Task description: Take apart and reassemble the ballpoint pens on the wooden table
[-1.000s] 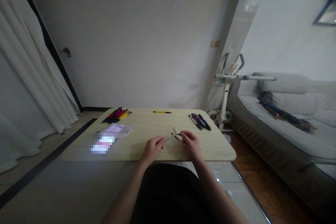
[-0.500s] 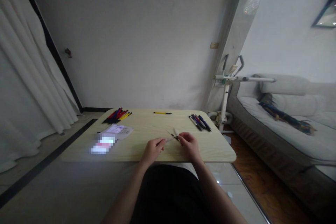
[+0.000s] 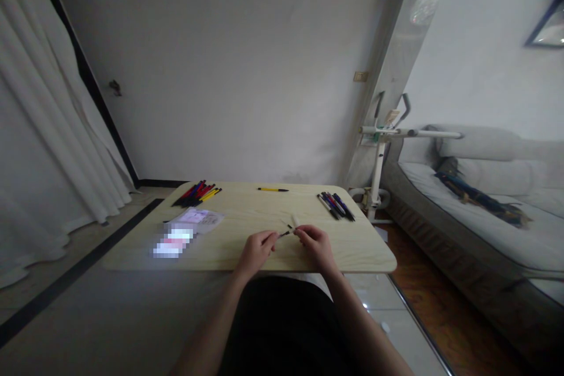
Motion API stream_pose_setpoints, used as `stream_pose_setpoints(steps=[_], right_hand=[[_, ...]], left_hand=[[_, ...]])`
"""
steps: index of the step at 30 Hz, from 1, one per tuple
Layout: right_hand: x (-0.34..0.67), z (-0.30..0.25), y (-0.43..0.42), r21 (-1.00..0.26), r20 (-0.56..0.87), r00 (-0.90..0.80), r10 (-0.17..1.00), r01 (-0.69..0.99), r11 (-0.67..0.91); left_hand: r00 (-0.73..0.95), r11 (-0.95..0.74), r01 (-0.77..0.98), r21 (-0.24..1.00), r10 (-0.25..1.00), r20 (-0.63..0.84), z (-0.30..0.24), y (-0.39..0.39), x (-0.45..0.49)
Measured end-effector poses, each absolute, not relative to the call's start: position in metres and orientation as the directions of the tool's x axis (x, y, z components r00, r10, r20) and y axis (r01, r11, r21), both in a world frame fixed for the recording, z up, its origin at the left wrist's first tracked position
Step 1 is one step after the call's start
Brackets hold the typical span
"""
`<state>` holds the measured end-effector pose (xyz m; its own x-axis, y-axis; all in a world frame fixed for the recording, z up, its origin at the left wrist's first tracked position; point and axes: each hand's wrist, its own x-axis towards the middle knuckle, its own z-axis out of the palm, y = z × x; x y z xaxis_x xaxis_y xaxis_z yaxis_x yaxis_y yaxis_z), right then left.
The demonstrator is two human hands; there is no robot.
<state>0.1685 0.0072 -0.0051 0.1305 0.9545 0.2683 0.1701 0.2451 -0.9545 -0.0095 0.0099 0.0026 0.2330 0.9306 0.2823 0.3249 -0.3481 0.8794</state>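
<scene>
Just above the table's near edge, my left hand [image 3: 259, 250] is pinched around a thin pen part [image 3: 284, 234] with a dark section showing beyond the fingertips. Close by on the right, my right hand [image 3: 315, 242] has thumb and forefinger pressed together near that part's far end. What lies in its fingertips is too small to make out. Behind the hands, a small dark piece [image 3: 289, 226] and a pale, slim piece [image 3: 295, 220] are on the wooden table [image 3: 247, 211]. A yellow pen [image 3: 273, 190] with a dark tip lies near the far edge.
Red, dark and yellow pens [image 3: 196, 194] are heaped at the far left, with a clear plastic bag [image 3: 198, 220] and a blurred bright rectangle [image 3: 173, 242] nearer. Several dark pens [image 3: 335, 206] lie at right. Beyond stand exercise equipment [image 3: 378, 164] and a grey sofa [image 3: 480, 188].
The dark section, earlier at my right fingers, now shows beside my left fingertips, where a pale thin rod was. My right hand has moved slightly left.
</scene>
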Motion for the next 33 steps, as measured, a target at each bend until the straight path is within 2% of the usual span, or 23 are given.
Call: stream_pose_setpoints(steps=[4, 9, 18, 23, 26, 33], right_hand=[[0.169, -0.008, 0.009, -0.957, 0.272, 0.133, 0.953, 0.14, 0.254], [0.171, -0.012, 0.01, -0.956, 0.293, 0.222, 0.93, 0.09, 0.279], [0.17, -0.014, 0.013, -0.95, 0.311, 0.281, 0.908, 0.077, 0.302], [0.171, -0.016, 0.016, -0.933, 0.352, 0.263, 0.898, 0.175, 0.314], [0.174, -0.012, 0.016, -0.9, 0.392, 0.221, 0.893, 0.293, 0.323], [0.19, -0.005, 0.01, -0.68, 0.436, 0.121, 0.892, 0.693, 0.238]], left_hand=[[0.23, -0.344, 0.316, 0.884, 0.932, 0.28, 0.002, 0.01, -0.009], [0.214, -0.33, 0.274, 0.903, 0.937, 0.277, 0.001, 0.013, -0.01], [0.092, -0.21, 0.025, 0.977, 0.974, 0.207, -0.003, 0.02, -0.007], [0.089, -0.204, 0.002, 0.979, 0.975, 0.203, -0.003, 0.02, -0.008], [0.1, -0.183, 0.0, 0.983, 0.978, 0.182, -0.002, 0.019, -0.009], [0.045, -0.167, -0.071, 0.983, 0.984, 0.171, 0.0, 0.02, -0.009]])
